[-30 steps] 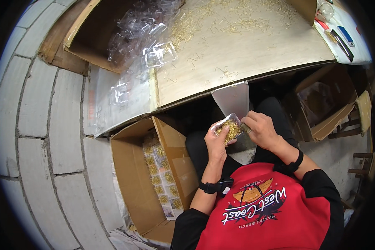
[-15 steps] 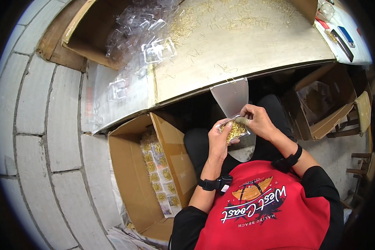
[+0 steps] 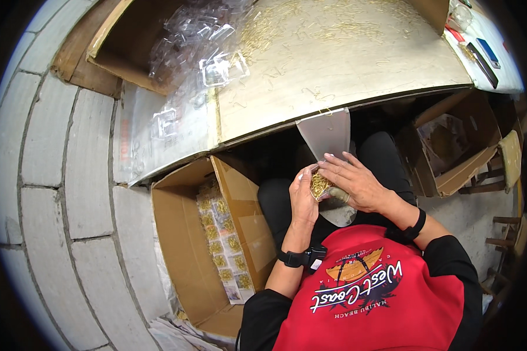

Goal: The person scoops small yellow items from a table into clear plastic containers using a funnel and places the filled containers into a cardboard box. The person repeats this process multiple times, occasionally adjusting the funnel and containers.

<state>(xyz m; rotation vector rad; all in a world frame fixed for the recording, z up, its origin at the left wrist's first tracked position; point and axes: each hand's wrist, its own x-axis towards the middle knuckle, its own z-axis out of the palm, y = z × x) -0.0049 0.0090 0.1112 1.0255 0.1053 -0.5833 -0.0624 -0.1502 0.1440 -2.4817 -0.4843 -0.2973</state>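
Observation:
My left hand (image 3: 303, 198) grips a small clear plastic package (image 3: 320, 185) filled with gold-coloured bent wire pieces, its fingers closed around the left side. Over the package's right side lies my right hand (image 3: 360, 186), fingers stretched out and slightly apart, touching it. A pale cover is on the right thumb. My right hand hides part of the package. Beyond both hands, a translucent grey sheet or chute (image 3: 327, 133) slopes from the table edge down towards my lap, with a few gold pieces at its top.
The pale table (image 3: 345, 64) bears scattered gold wire pieces; clear plastic cases (image 3: 202, 44) are heaped at its left. An upright cardboard box (image 3: 184, 251) at my left holds rows of filled packages (image 3: 225, 245). Another carton (image 3: 451, 146) stands at right, near wooden stools.
My right hand has gone from pinching at the package's upper edge to lying stretched over its right side. The left hand and package have shifted slightly left.

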